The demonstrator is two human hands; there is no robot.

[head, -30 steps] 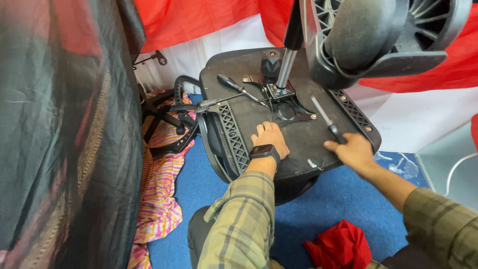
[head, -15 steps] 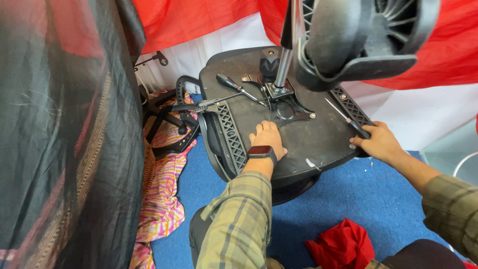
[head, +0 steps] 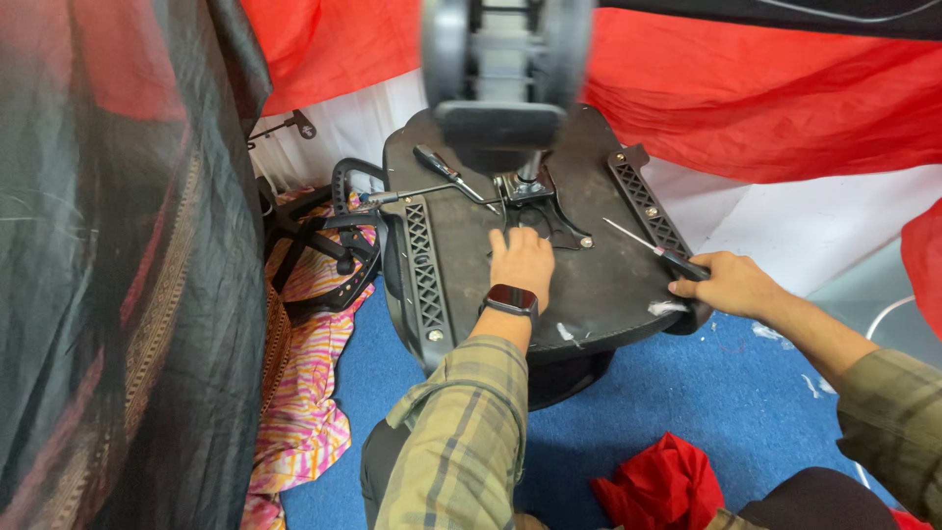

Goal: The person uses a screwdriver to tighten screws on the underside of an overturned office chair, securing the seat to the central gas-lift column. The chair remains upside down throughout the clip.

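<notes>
Right grip closed round screwdriver handle at right edge of upturned seat base. Long axis diagonal, tip pointing up-left toward centre bracket. Left grip flat, open, pressing base (holds nothing). Risk: tip skids across plastic toward left fingers; base tips off its perch if press eases.

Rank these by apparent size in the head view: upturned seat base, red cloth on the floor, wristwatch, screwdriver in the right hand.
1. seat base
2. red cloth, though it lies nearer the camera
3. screwdriver in the right hand
4. wristwatch by the left hand
</notes>
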